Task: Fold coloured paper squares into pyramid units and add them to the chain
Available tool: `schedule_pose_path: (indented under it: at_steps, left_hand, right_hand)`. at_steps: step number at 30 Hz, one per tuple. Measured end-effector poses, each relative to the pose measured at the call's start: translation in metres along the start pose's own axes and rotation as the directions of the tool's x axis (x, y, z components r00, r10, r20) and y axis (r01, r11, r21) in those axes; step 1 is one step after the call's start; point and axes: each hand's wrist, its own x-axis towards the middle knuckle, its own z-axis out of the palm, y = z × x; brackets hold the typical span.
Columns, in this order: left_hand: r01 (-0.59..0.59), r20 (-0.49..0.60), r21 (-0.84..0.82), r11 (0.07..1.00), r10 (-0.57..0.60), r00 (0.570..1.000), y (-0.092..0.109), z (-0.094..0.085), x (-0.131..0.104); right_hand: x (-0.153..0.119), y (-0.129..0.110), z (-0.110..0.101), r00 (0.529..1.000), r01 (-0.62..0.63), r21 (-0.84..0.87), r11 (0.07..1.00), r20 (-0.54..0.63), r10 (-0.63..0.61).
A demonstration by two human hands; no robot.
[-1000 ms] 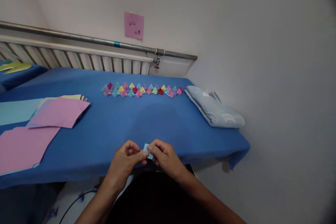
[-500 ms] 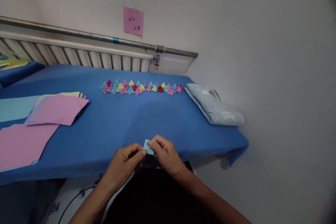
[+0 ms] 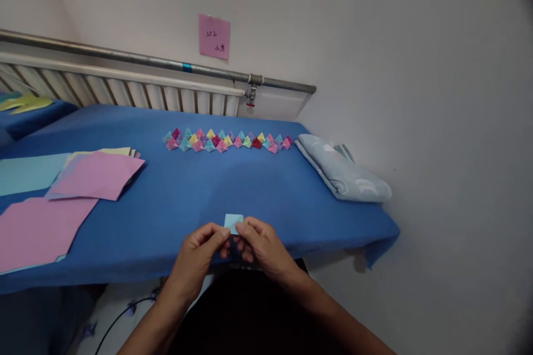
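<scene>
A small folded square of light blue paper (image 3: 233, 222) is held up just over the near edge of the blue-covered table. My left hand (image 3: 202, 247) pinches its lower left corner between thumb and fingers. On the opposite side, my right hand (image 3: 261, 241) grips the lower right edge, its thumb lying on the front face. Both hands are closed on the paper, and a diagonal crease shows on it. Farther back, several small folded paper pieces (image 3: 222, 145) in pink, blue, yellow, purple and red stand in a long double row.
Stacked pink paper sheets (image 3: 45, 233) and light blue sheets (image 3: 33, 173) lie at the left. A folded pale blue blanket (image 3: 345, 172) rests at the right by the wall. Behind the table (image 3: 175, 194) are a radiator (image 3: 137, 94) and a metal pipe (image 3: 125, 55). A pink note (image 3: 214, 37) hangs above.
The light blue paper has turned from a tilted position to nearly level and sits slightly higher. Both hands have shifted their fingers to its lower corners.
</scene>
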Motion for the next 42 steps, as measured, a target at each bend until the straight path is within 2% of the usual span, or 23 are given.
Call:
schedule_pose_path:
  at_steps: [2, 5, 8, 12, 15, 17, 19, 20, 21, 23, 24, 26, 28, 30, 33, 35, 37, 39, 42]
  left_hand:
    - [-0.008, -0.015, -0.033, 0.999, 0.008, 1.0, -0.002, 0.001, 0.0]
    - [-0.008, -0.007, -0.08, 0.997, 0.007, 1.0, -0.005, 0.003, 0.0]
    - [0.052, 0.035, -0.032, 0.998, -0.051, 0.998, -0.004, 0.001, 0.0]
    - [0.207, 0.119, -0.001, 0.978, -0.205, 0.972, 0.005, -0.009, 0.005]
    - [0.21, 0.093, 0.031, 0.977, -0.212, 0.973, 0.013, -0.014, 0.013]
    - [0.188, 0.084, 0.082, 0.979, -0.195, 0.977, 0.015, -0.014, 0.019]
    - [0.161, 0.037, 0.117, 0.98, -0.166, 0.985, 0.014, -0.012, 0.025]
    - [0.14, -0.008, 0.135, 0.981, -0.14, 0.99, 0.013, -0.01, 0.027]
    - [0.11, -0.058, 0.163, 0.98, -0.102, 0.993, 0.011, -0.008, 0.029]
    - [0.035, -0.14, 0.255, 0.966, 0.001, 0.99, 0.005, -0.003, 0.031]
    - [-0.003, -0.163, 0.316, 0.949, 0.057, 0.985, 0.002, -0.002, 0.031]
    - [-0.058, -0.186, 0.449, 0.891, 0.157, 0.97, -0.006, 0.002, 0.029]
    - [-0.085, -0.191, 0.578, 0.812, 0.236, 0.953, -0.013, 0.003, 0.027]
    - [-0.109, -0.157, 0.694, 0.711, 0.298, 0.942, -0.019, 0.003, 0.024]
    - [-0.202, -0.038, 0.824, 0.529, 0.407, 0.913, -0.026, -0.002, 0.023]
    - [-0.271, 0.031, 0.867, 0.419, 0.497, 0.867, -0.028, -0.009, 0.023]
    - [-0.359, 0.114, 0.866, 0.348, 0.562, 0.819, -0.029, -0.018, 0.024]
    - [-0.461, 0.225, 0.835, 0.301, 0.578, 0.784, -0.028, -0.028, 0.023]
    - [-0.543, 0.363, 0.809, 0.223, 0.537, 0.761, -0.025, -0.038, 0.021]
  right_hand:
    - [-0.002, 0.0, 0.0, 1.0, 0.014, -0.047, 0.999, 0.0, -0.014]
    - [-0.002, 0.001, 0.001, 1.0, 0.011, 0.043, 0.999, -0.021, -0.011]
    - [0.001, 0.002, -0.002, 0.999, -0.041, 0.112, 0.993, -0.023, 0.044]
    - [0.004, 0.003, -0.01, 0.979, -0.195, 0.022, 0.981, 0.071, 0.193]
    - [0.005, 0.003, -0.014, 0.958, -0.253, -0.05, 0.966, 0.126, 0.257]
    - [0.006, 0.002, -0.015, 0.962, -0.228, -0.114, 0.967, 0.128, 0.242]
    - [0.007, 0.001, -0.014, 0.993, -0.098, -0.232, 0.968, 0.039, 0.11]
    - [0.007, 0.001, -0.014, 0.999, -0.001, -0.321, 0.947, -0.036, -0.011]
    - [0.006, 0.0, -0.015, 0.982, 0.1, -0.426, 0.899, -0.101, -0.157]
    - [0.005, 0.0, -0.015, 0.892, 0.272, -0.617, 0.738, -0.126, -0.434]
    - [0.004, 0.001, -0.016, 0.844, 0.347, -0.682, 0.643, -0.072, -0.532]
    - [0.003, 0.004, -0.017, 0.767, 0.487, -0.739, 0.466, 0.107, -0.633]
    - [0.004, 0.01, -0.017, 0.727, 0.561, -0.751, 0.349, 0.245, -0.642]
    - [0.005, 0.015, -0.017, 0.743, 0.556, -0.776, 0.298, 0.304, -0.596]
    - [0.006, 0.021, -0.017, 0.787, 0.514, -0.82, 0.253, 0.333, -0.519]
    - [0.006, 0.022, -0.017, 0.795, 0.509, -0.83, 0.23, 0.35, -0.495]
    - [0.007, 0.022, -0.018, 0.797, 0.51, -0.83, 0.226, 0.357, -0.487]
    - [0.007, 0.022, -0.018, 0.799, 0.508, -0.831, 0.227, 0.356, -0.484]
    - [0.008, 0.022, -0.018, 0.8, 0.5, -0.836, 0.225, 0.346, -0.49]
